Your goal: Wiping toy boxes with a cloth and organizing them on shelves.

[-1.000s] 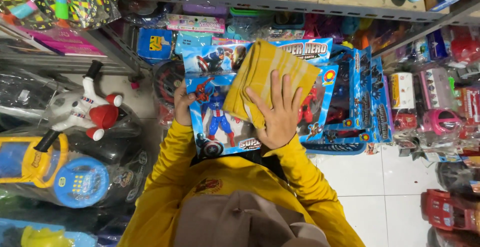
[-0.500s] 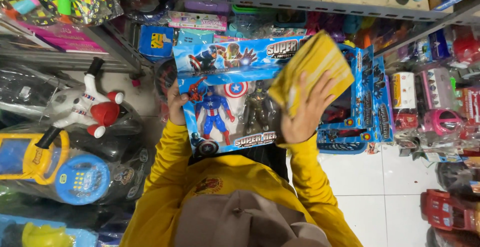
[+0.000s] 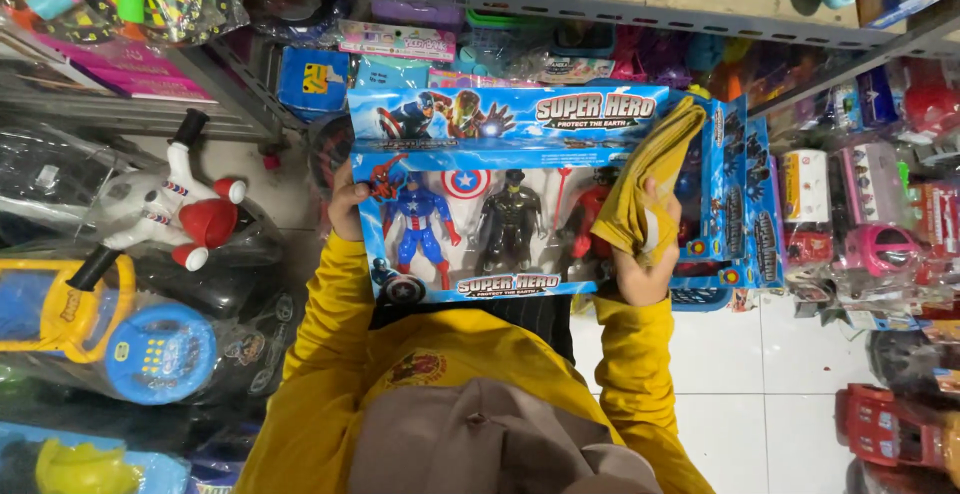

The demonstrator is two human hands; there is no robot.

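Here left hand (image 3: pixel 345 209) fingers grip toy box (image 3: pixel 480 204) edge; right hand (image 3: pixel 640 254) fingers seemingly pinch yellow cloth (image 3: pixel 650 169) against it

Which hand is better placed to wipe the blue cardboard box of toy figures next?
The right hand: it holds the folded yellow cloth against the blue cardboard box at its right edge; the left hand only grips the left edge.

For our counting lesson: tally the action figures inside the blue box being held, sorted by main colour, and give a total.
Blue figure: 1
Black figure: 1
Red figure, partly hidden by the yellow cloth: 1
Total: 3, in the blue toy box held by the left hand and right hand.
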